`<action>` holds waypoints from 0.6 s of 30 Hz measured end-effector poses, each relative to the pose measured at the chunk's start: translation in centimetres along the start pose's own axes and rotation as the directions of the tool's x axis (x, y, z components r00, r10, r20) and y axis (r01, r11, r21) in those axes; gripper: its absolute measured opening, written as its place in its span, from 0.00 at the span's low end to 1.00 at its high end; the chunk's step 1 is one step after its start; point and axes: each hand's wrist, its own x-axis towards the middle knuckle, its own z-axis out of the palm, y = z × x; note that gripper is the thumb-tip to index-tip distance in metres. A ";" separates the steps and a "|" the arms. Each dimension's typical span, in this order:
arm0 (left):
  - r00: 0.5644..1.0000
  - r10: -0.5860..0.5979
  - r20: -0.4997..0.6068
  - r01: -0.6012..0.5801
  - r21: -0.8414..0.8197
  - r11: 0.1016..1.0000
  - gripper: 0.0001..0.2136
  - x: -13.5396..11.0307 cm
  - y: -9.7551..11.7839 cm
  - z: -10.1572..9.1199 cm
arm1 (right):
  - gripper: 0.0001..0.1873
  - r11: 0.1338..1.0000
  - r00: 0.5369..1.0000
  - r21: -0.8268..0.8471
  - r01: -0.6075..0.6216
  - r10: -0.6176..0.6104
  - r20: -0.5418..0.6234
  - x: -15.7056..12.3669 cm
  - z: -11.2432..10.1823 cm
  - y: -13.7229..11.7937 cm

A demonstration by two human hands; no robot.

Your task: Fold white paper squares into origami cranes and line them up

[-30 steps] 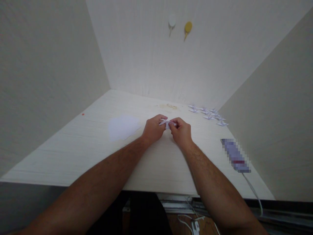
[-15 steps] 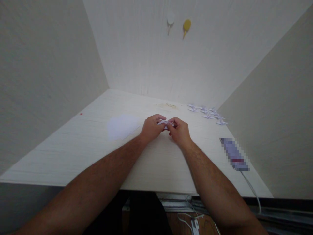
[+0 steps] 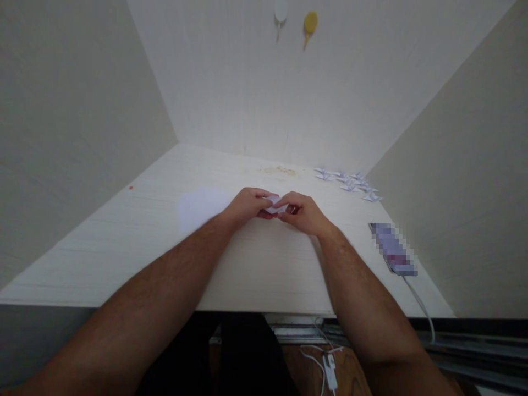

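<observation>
Between my two hands, just above the middle of the white table (image 3: pixel 264 269), is a small folded white paper (image 3: pixel 275 204). My left hand (image 3: pixel 249 206) pinches it from the left, thumb on the near face. From the right, my right hand (image 3: pixel 303 212) grips its other side with thumb and bent forefinger. The fingers partly hide the paper, so its exact folds cannot be made out. A stack of white paper sheets (image 3: pixel 200 206) lies flat on the table, left of my left hand and partly behind the left forearm.
Several folded white paper cranes (image 3: pixel 350 186) stand at the back right. A phone (image 3: pixel 391 248), blurred out, lies at the right edge with a white cable (image 3: pixel 421 305). Yellow (image 3: pixel 311 22) and white hooks hang on the back wall. A power strip (image 3: pixel 330 371) rests below.
The folded paper has turned so that a broader face shows, and my fingers have shifted their hold on it. The whole view has moved slightly.
</observation>
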 end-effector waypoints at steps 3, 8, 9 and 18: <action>1.000 -0.011 -0.012 0.011 0.031 0.999 0.13 0.0 0.2 -0.1 | 0.06 0.998 1.000 0.053 -0.027 0.026 0.012 0.0 -0.3 0.0; 1.000 -0.018 -0.010 0.019 0.085 0.996 0.15 0.2 -0.1 -0.3 | 0.07 0.974 0.988 0.161 -0.157 0.155 0.026 0.1 -0.3 0.7; 1.000 -0.019 -0.003 0.019 0.097 0.995 0.15 0.2 -0.1 -0.3 | 0.07 0.972 0.986 0.169 -0.164 0.163 0.023 0.0 -0.3 0.8; 0.998 -0.017 0.053 0.006 0.203 0.979 0.13 0.1 0.1 0.1 | 0.10 0.963 0.978 0.173 -0.208 0.200 0.066 -0.2 -0.7 0.6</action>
